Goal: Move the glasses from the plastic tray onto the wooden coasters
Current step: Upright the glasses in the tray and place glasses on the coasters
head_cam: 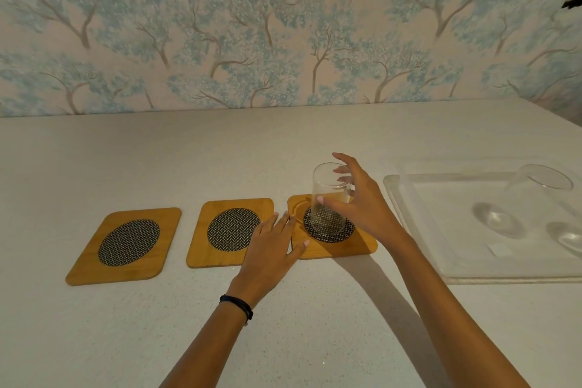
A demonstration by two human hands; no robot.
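Observation:
Three wooden coasters with dark woven ovals lie in a row on the white table: left coaster (pixel 94 257), middle coaster (pixel 214 214), right coaster (pixel 362 244). A clear glass (pixel 326 186) stands on the right coaster's oval, and my right hand (pixel 362 208) is wrapped around it from the right, thumb in front. My left hand (pixel 271 246) lies flat with fingers spread, resting on the right coaster's left edge and the middle coaster's right edge. On the clear plastic tray (pixel 409 214) at the right stand another upright glass (pixel 541 189) and two more (pixel 499 219) (pixel 567 238) seen only dimly.
A wall with blue tree-patterned wallpaper (pixel 252 41) rises behind the table's far edge. Bare white tabletop (pixel 126 161) stretches behind and in front of the coasters. The tray runs off the frame's right side.

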